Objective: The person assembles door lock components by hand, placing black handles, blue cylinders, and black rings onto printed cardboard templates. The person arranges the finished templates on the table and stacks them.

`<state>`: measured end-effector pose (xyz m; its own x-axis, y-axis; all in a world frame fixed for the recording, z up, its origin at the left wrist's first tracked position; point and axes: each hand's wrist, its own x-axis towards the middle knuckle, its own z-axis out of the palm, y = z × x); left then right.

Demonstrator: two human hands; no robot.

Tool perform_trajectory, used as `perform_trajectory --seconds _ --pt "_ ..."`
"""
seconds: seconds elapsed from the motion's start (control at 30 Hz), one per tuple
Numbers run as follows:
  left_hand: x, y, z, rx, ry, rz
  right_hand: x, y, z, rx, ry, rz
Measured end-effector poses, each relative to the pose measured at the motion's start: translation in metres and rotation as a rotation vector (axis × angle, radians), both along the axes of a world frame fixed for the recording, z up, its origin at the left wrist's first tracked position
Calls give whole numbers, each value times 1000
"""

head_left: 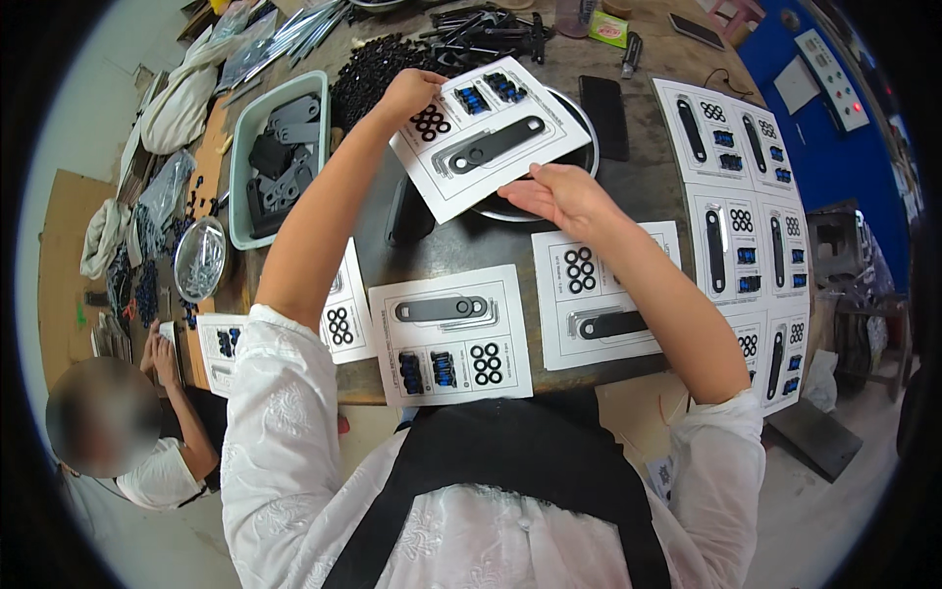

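Note:
A white card (pixel 488 162) is held tilted above the table, carrying a long black lever-like plate (pixel 497 144), several black rings and two clusters of blue-and-black screws. My left hand (pixel 412 95) pinches its upper left edge. Beside its lower right edge, my right hand (pixel 561 199) is palm up with fingers outstretched; whether it bears any weight is unclear. Behind the card a round metal-rimmed dish (pixel 592 128) is partly hidden. Nearer me lie similar loaded cards: one (pixel 381 350) in front and another (pixel 545 351) under my right forearm.
At left stand a pale green bin (pixel 238 162) of grey and black plates and a bowl (pixel 200 257) of screws. Small black parts (pixel 378 74) are heaped at the back. A sheet of loaded cards (pixel 721 199) overhangs the right edge. Another person (pixel 167 432) sits at lower left.

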<state>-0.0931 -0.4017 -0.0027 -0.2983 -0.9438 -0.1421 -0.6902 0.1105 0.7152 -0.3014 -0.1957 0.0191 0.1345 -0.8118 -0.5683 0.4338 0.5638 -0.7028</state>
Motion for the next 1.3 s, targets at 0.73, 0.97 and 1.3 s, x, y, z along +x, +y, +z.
perform_trajectory --seconds 0.73,0.97,1.3 --pt "157 370 32 91 532 803 78 9 21 -327 612 967" --pt "123 465 -13 150 735 982 113 15 -9 -442 728 1012" --pt "46 501 -48 161 1083 1056 124 12 -37 -613 889 1018"
